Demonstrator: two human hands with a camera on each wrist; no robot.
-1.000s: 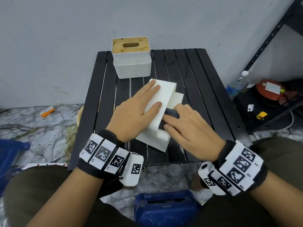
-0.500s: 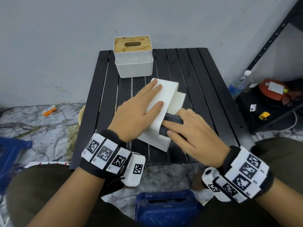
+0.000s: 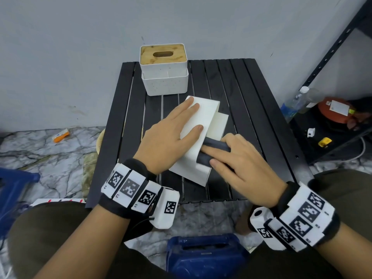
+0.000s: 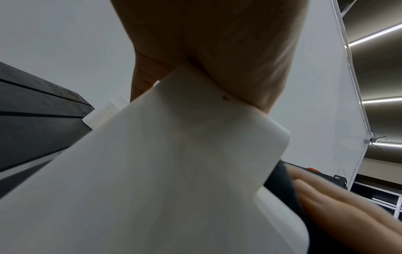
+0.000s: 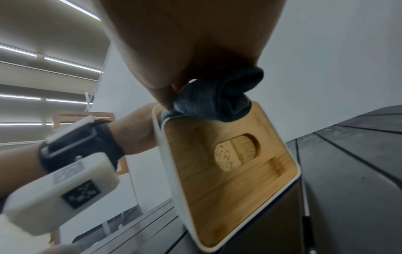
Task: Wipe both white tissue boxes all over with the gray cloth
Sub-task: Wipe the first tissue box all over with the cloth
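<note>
1. White plastic, the near tissue box (image 3: 198,137) lies tipped on its side on the black slatted table (image 3: 253,101), under the left hand (image 3: 171,137), whose straight fingers (image 3: 187,109) press flat on top.
2. The right hand (image 3: 239,166) clamps the gray cloth (image 3: 215,147) against the box's bamboo lid (image 5: 230,165), just beyond its fingertips.
3. Past both hands stands the second tissue box (image 3: 165,69), upright; what's inside isn't visible.

Gray wall (image 3: 80,57), marble floor (image 3: 50,154) (veined), black shelving (image 3: 332,49).
</note>
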